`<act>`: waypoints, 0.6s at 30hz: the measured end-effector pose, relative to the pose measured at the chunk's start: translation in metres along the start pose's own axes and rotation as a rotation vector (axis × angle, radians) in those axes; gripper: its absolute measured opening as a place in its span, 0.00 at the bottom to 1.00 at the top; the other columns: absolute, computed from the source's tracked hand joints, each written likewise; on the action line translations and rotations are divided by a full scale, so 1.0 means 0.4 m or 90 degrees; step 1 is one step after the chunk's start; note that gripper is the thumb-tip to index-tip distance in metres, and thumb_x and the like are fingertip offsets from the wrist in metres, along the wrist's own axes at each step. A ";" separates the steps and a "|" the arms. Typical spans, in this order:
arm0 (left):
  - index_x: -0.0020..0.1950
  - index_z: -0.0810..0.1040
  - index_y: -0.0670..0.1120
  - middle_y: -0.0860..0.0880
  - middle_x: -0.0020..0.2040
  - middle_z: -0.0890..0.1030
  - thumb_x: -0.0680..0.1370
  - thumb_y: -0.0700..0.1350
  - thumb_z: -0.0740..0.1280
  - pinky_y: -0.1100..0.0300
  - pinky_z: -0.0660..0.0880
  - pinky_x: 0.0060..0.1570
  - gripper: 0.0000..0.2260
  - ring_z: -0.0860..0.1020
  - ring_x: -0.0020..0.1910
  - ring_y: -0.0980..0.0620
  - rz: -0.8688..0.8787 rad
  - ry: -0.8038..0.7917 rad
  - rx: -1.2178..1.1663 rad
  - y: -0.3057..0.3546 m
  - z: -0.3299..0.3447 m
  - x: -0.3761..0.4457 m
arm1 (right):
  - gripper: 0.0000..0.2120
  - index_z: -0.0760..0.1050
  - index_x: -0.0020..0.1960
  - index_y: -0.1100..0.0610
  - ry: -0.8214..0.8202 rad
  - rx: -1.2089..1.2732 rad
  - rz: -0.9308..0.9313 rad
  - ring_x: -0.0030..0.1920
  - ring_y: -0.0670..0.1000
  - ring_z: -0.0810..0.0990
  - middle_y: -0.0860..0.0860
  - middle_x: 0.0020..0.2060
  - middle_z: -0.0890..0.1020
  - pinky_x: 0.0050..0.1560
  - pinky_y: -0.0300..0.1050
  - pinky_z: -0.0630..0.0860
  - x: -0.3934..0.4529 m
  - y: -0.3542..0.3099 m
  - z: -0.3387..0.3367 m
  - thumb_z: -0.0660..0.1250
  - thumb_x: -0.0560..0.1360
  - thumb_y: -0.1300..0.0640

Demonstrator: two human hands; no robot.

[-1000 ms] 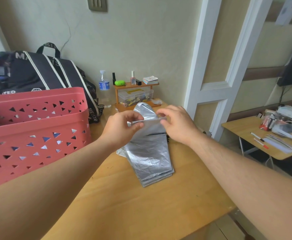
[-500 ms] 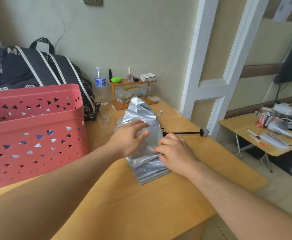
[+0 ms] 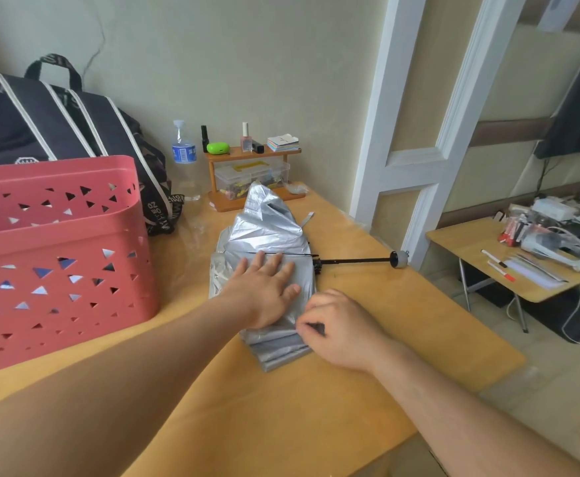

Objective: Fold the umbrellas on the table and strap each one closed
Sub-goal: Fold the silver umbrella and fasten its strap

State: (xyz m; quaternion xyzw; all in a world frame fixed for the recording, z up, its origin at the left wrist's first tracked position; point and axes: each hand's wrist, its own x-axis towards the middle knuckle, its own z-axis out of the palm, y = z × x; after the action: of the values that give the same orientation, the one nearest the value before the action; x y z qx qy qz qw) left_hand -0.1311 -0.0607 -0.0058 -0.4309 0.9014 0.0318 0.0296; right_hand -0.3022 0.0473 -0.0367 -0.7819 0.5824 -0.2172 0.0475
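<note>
The umbrella (image 3: 268, 242) lies on the wooden table (image 3: 316, 401) in front of you, its silver canopy folded into a flat stack of pleats, with the black shaft (image 3: 354, 260) sticking out to the right and ending in a small round grey cap (image 3: 400, 259). Half a second ago your left hand (image 3: 264, 290) was half curled over the fabric; now it lies flat, fingers straight and spread, pressing the pleats down onto the table without gripping anything. Your right hand (image 3: 337, 325) has slid a little nearer along the right edge of the stack, and its fingers are curled in, pinching the edge of the silver fabric together with something small and dark that you cannot make out clearly. A second ago both hands were raised and pinching the top of the canopy; the far part of the canopy now stands up loosely by itself, and a narrow silver strap (image 3: 307, 218) lies on the table just beside it. To your left stands a red basket (image 3: 58, 249) with triangular holes; its inside is out of view. Beyond it rests a black bag (image 3: 58, 122) with white stripes. At the far edge, a small wooden shelf (image 3: 250, 154) holds a clear plastic box (image 3: 252, 175) with small coloured bits inside, and a water bottle (image 3: 183, 149) stands beside it.
</note>
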 end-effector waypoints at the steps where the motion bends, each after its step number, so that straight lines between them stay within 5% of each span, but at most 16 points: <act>1: 0.85 0.44 0.55 0.50 0.86 0.43 0.85 0.65 0.41 0.41 0.40 0.81 0.30 0.39 0.84 0.43 0.001 -0.003 0.006 0.002 0.002 0.000 | 0.15 0.84 0.45 0.50 -0.011 0.006 0.011 0.43 0.50 0.76 0.45 0.38 0.80 0.50 0.50 0.77 0.017 0.004 -0.020 0.61 0.77 0.46; 5: 0.85 0.43 0.56 0.49 0.86 0.41 0.84 0.66 0.40 0.40 0.38 0.80 0.31 0.37 0.84 0.42 0.003 -0.007 0.019 0.005 0.006 0.001 | 0.13 0.82 0.57 0.45 0.069 -0.053 0.133 0.57 0.48 0.75 0.42 0.53 0.80 0.57 0.45 0.74 0.103 0.073 -0.085 0.65 0.78 0.57; 9: 0.85 0.42 0.56 0.49 0.85 0.39 0.84 0.67 0.39 0.39 0.37 0.80 0.31 0.35 0.83 0.42 0.002 -0.013 0.020 0.006 0.016 0.002 | 0.15 0.75 0.66 0.45 0.010 -0.099 0.188 0.67 0.52 0.73 0.45 0.66 0.78 0.66 0.51 0.73 0.174 0.139 -0.095 0.68 0.80 0.53; 13: 0.85 0.39 0.56 0.47 0.85 0.37 0.82 0.70 0.38 0.37 0.36 0.79 0.34 0.33 0.82 0.40 0.003 -0.013 0.066 0.009 0.031 -0.003 | 0.07 0.80 0.51 0.40 -0.002 0.020 0.252 0.56 0.52 0.81 0.44 0.54 0.83 0.59 0.51 0.78 0.219 0.183 -0.054 0.74 0.77 0.51; 18: 0.84 0.38 0.55 0.47 0.85 0.37 0.78 0.73 0.33 0.33 0.35 0.77 0.38 0.31 0.81 0.38 0.005 0.003 0.181 0.029 0.058 -0.020 | 0.11 0.81 0.40 0.45 0.091 0.138 0.286 0.55 0.47 0.82 0.39 0.53 0.86 0.63 0.50 0.77 0.231 0.207 -0.018 0.79 0.72 0.58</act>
State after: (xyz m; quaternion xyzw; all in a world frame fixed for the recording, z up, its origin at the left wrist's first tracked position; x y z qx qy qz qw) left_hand -0.1347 -0.0452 -0.0278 -0.4188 0.8985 -0.0969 0.0884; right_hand -0.3579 -0.0639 -0.0311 -0.6060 0.7165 -0.3172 0.1369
